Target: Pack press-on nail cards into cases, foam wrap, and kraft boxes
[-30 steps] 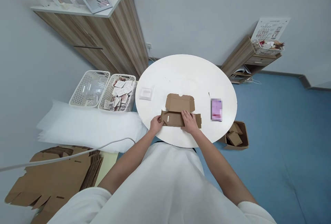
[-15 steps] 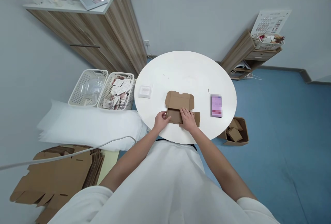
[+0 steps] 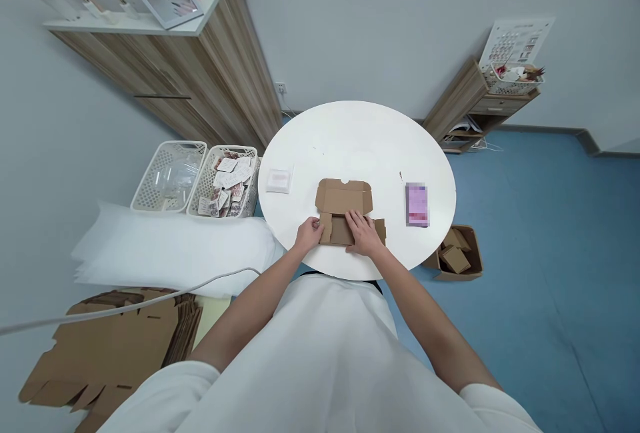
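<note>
A brown cardboard box (image 3: 344, 199), partly folded, lies on the white oval table (image 3: 360, 133), its notched lid laid back away from me. My left hand (image 3: 308, 234) is closed at the box's left side, its thumb by the left flap (image 3: 325, 227); the undersides of its fingers are hidden. My right hand (image 3: 364, 233) rests with fingers stretched over the inside of the box, near the right end. Beyond that hand, the right flap (image 3: 381, 228) sticks out flat.
On the table lie a small white packet (image 3: 279, 180) at left and a pixelated pink-purple item (image 3: 417, 204) at right. Flat cardboard blanks (image 3: 115, 346), white foam sheets (image 3: 175, 240) and two baskets (image 3: 197, 180) stand left. A carton (image 3: 463, 276) holding boxes sits on the floor right.
The box's left flap has come over inward and now lies across the left end. My left hand has shifted slightly left; my right hand stays on the box.
</note>
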A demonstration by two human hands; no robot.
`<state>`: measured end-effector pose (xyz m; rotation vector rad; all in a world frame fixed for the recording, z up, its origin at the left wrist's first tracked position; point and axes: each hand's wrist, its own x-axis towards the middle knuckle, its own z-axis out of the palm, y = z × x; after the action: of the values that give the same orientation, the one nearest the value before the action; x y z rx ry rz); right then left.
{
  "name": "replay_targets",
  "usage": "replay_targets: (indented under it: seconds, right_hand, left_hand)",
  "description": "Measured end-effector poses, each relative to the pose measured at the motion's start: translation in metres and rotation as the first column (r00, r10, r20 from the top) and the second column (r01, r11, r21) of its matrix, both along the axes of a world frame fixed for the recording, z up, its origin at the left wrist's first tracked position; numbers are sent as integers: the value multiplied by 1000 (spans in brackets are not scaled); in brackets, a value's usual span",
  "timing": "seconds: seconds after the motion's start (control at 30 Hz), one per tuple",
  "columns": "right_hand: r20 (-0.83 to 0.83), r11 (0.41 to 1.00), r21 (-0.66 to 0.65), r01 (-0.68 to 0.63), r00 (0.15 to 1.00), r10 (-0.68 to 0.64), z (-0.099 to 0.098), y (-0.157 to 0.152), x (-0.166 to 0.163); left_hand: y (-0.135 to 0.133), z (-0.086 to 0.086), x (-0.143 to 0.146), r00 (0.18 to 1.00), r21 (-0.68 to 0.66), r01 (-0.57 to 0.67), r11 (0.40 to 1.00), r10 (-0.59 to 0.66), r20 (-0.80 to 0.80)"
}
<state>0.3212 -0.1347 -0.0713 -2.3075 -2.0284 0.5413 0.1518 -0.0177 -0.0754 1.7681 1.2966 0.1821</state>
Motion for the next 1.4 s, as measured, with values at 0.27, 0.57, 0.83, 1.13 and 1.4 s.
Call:
replay_targets:
  seconds: [0.27,0.57,0.83,1.13,1.4]
  right_hand:
    - [0,1000,-23,-17,1000,17,2,0,1]
    - [33,999,-46,-13,999,15,5,2,1]
    - [57,999,-40,-20,998,22,6,6,10]
    - [59,997,-39,-60,996,63,7,14,33]
    - [4,997,-24,-78,997,78,7,25,38]
  left_hand:
    - [6,1,0,995,59,74,995,-70,-71]
    - [7,-2,6,991,132,95,987,-80,-110]
    - [5,-6,19,985,157,103,982,-79,-155]
    - [-2,23,17,912,395,409,822,-354,-208]
    - [15,27,48,782,313,618,721,-523,-339]
